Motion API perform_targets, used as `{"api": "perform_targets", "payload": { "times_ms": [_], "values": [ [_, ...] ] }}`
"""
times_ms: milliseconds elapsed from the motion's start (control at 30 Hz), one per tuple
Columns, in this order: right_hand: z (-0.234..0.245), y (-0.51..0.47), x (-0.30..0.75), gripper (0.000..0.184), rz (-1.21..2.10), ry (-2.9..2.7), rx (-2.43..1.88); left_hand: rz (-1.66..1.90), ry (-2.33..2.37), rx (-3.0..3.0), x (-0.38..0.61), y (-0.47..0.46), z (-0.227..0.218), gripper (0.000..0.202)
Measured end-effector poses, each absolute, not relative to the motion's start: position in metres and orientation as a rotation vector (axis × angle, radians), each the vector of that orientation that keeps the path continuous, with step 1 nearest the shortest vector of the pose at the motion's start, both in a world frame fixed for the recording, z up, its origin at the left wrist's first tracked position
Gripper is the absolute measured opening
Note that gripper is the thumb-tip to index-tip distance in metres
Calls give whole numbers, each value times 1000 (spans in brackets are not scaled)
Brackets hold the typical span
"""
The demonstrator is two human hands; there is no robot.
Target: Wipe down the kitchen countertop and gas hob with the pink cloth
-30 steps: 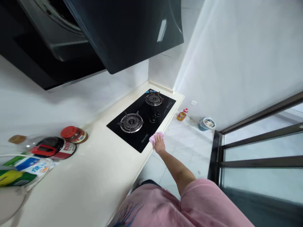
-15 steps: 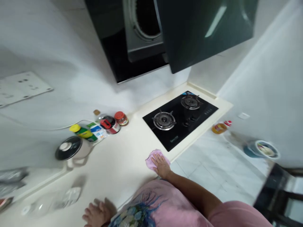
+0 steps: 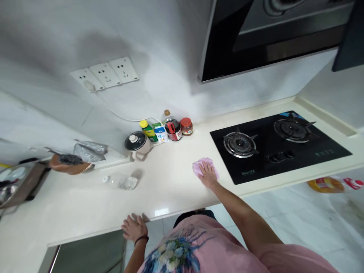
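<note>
One pink cloth under right hand, shifted inward on counter.

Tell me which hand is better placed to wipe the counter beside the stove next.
Probably the right hand: it lies spread over the pink cloth, on the counter near the stove. The left hand has no cloth and is at the front edge, farther away.

The one camera looks from up on the head, pointing ahead and down. The shirt is close, at the bottom middle. The counter goes across the middle, with the pink cloth a bit right of center. The wall, farther off, fills the top left.
</note>
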State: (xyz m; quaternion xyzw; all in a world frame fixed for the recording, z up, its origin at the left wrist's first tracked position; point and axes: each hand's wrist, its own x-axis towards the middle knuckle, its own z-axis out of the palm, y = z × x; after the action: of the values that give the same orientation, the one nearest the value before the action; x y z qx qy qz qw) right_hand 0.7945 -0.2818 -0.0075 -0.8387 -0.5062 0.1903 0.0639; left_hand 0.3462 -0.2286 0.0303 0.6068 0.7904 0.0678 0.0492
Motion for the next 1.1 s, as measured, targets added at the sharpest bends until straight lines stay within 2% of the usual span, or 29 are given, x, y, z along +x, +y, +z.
{"api": "perform_targets", "payload": {
  "times_ms": [267,500,700,933,1100],
  "values": [
    [-38,-404,738,68,290,-1839,-2358,403,2422,1733,379,-199,26,68],
    [-41,-424,758,71,121,-1861,-2367,434,2443,1702,384,-200,22,70],
    [-35,-364,807,70,300,-1621,-2632,439,2452,1688,384,-200,18,69],
    [-19,-242,879,75,533,-1163,-2839,390,2470,1657,382,-197,10,65],
    [-11,-150,844,75,599,-1181,-2786,292,2486,1659,380,-196,7,64]
  ]
}}
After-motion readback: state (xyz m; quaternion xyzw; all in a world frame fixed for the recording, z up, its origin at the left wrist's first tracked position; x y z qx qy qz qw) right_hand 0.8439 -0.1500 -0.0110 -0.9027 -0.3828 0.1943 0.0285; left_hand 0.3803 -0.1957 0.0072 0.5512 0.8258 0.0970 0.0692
